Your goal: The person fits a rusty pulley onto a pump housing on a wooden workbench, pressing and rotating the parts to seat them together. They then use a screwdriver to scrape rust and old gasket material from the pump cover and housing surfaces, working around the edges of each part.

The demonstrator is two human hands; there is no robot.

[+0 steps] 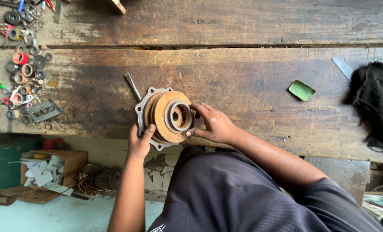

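Both hands grip a rusty pulley hub (169,117), a round stepped casting with a grey bolt flange and a hollow centre bore. Left hand (140,141) clasps the flange's near-left edge, thumb pressed on the rusted face, fingers hidden beneath. Right hand (215,124) closes on the hub's right side, fingertips (196,108) curled against the rim, thumb on the lower right edge. Held firmly from both sides.

The hub sits at the near edge of a worn wooden workbench (243,73), face turned up toward the camera, partly overhanging the bench edge; cannot tell whether it rests on the wood or is lifted off it.

Relative to the hub:
- Just behind it, upper left: a slim metal rod (132,85), its lower end disappearing behind the flange.
- Well left, on the bench: a scatter of small bearings, seals and rings (23,64), with a dark rectangular metal bracket (43,111) at its near side.
- Right, well apart: a green leaf scrap (302,90).
- Further right: a flat metal strip (342,67) and a black rag (376,103) at the bench's right end.
- Below left, on the floor: a cardboard box (54,165) holding pale paper scraps, and a tangle of wire (90,187) beside it.
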